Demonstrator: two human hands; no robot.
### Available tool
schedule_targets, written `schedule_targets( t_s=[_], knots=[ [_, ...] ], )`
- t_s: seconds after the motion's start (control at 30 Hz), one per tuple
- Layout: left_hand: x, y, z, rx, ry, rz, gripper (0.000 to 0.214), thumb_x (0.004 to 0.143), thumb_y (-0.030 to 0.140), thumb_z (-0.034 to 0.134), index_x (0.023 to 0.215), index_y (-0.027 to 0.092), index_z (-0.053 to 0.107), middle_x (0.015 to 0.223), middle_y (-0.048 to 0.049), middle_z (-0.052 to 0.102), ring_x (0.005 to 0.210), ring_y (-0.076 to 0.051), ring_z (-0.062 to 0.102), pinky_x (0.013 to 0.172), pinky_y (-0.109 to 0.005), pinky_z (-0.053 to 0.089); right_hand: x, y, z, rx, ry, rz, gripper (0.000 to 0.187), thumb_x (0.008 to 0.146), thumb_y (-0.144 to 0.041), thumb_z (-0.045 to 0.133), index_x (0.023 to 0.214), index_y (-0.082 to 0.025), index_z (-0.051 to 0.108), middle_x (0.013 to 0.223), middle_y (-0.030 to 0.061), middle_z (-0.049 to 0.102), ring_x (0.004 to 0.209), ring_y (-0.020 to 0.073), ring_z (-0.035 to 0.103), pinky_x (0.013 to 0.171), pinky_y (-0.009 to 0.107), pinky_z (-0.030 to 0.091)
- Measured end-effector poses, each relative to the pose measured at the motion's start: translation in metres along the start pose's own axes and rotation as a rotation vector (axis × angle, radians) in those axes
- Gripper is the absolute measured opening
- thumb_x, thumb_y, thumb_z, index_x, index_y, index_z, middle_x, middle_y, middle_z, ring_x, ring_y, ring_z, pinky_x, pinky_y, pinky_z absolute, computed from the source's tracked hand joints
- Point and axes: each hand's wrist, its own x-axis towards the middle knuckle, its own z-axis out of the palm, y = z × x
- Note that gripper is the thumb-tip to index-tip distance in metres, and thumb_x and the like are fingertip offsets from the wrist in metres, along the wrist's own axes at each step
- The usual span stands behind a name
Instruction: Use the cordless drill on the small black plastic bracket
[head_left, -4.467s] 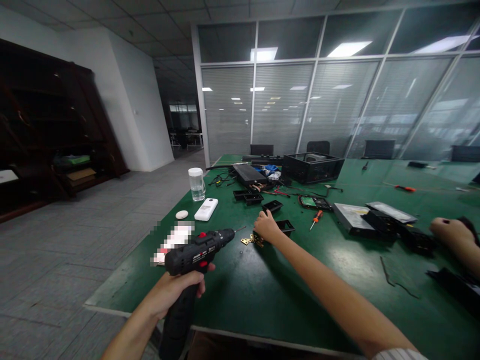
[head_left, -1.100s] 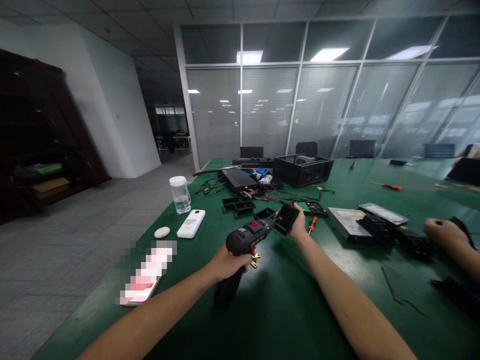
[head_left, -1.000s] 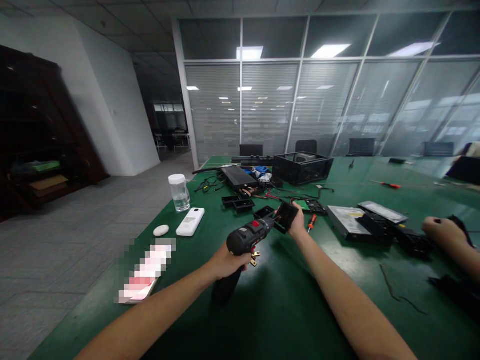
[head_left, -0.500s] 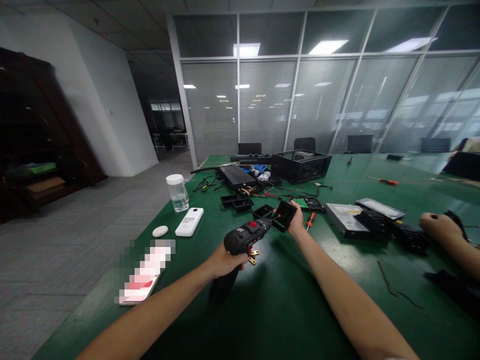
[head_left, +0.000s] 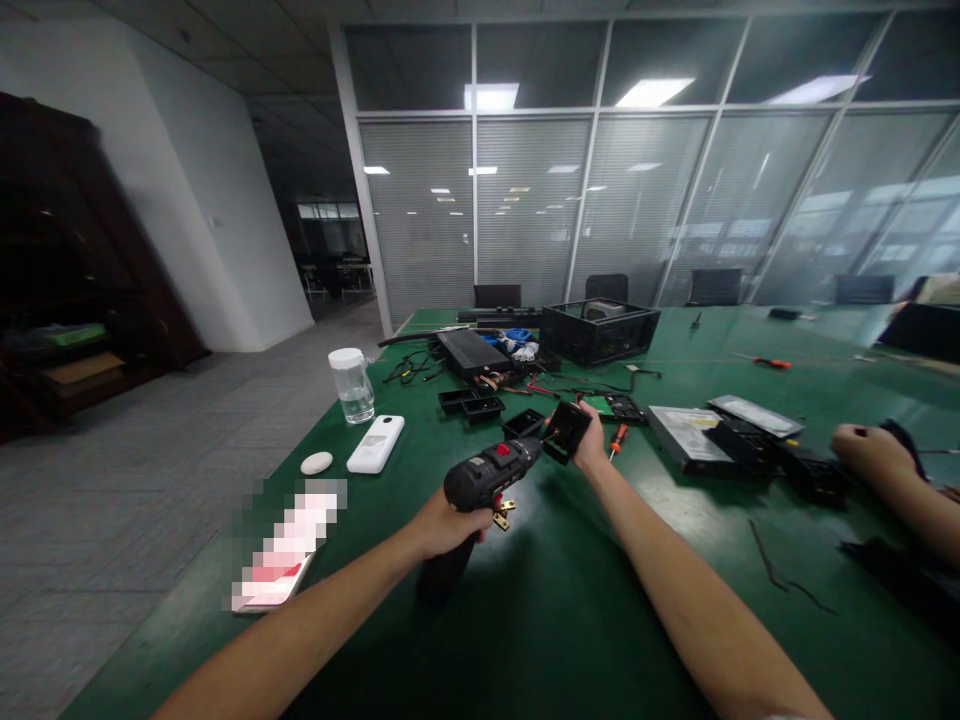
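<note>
left hand (head_left: 442, 525) wrapped round the cordless drill (head_left: 487, 478), right hand (head_left: 589, 445) pinching the black bracket (head_left: 568, 432) at its tip (held off the table (head_left: 570, 600)), so I'd keep the drill square and brace the bracket.

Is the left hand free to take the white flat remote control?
Probably not: the left hand grips the black cordless drill, though only green table lies between it and the white flat remote control.

A water jar (head_left: 351, 385) and white remote (head_left: 375, 444) sit left of the left hand (head_left: 446, 522); an orange screwdriver (head_left: 616, 438) lies just right of the right hand (head_left: 590, 447), a disc drive (head_left: 686, 438) beyond.
</note>
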Motion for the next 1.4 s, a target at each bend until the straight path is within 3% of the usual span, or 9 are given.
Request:
schedule_targets(
  t_s=[0.33, 1.4],
  knots=[
    [0.0006, -0.0026, 0.0006, -0.037, 0.019, -0.006, 0.021, 0.062, 0.018, 0.051, 0.082, 0.013, 0.058, 0.065, -0.0004, 0.056, 0.053, -0.009, 0.049, 0.054, -0.023, 0.039, -0.0011, -0.0014, -0.0002, 0.020, -0.019, -0.005, 0.027, 0.074, -0.038, 0.039, 0.070, -0.017, 0.055, 0.059, 0.0040, 0.061, 0.056, 0.0190, 0.060, 0.052, 0.031, 0.048],
    [-0.0020, 0.0029, 0.0001, 0.025, 0.023, 0.028, 0.017, 0.063, 0.018, 0.049, 0.077, 0.013, 0.058, 0.061, -0.0004, 0.055, 0.055, -0.010, 0.049, 0.056, -0.023, 0.038, -0.0031, -0.0019, 0.0006, 0.024, -0.056, -0.047, 0.025, 0.072, -0.035, 0.039, 0.071, -0.017, 0.057, 0.063, 0.0044, 0.062, 0.060, 0.0194, 0.060, 0.057, 0.033, 0.049]
  ],
)
